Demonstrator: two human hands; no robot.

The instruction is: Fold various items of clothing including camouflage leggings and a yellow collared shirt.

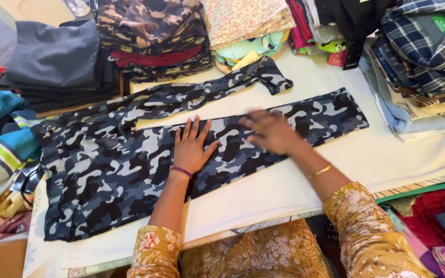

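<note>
Trousers (130, 159) lie flat under your spread palms.
Your left hand (190, 146) and right hand (270, 131) press one leg; soft, light cloth, likely best gripped at the hem.

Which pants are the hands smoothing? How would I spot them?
Find the white table. Spread flat across it lie the camouflage trousers, under the left hand and right hand. Only they are unfolded; the other clothes sit in folded stacks.

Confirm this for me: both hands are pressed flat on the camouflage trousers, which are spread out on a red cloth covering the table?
Not quite. The head view shows the cloth is white, not red. The rest holds: the left hand and right hand lie flat on the camouflage trousers.
</note>
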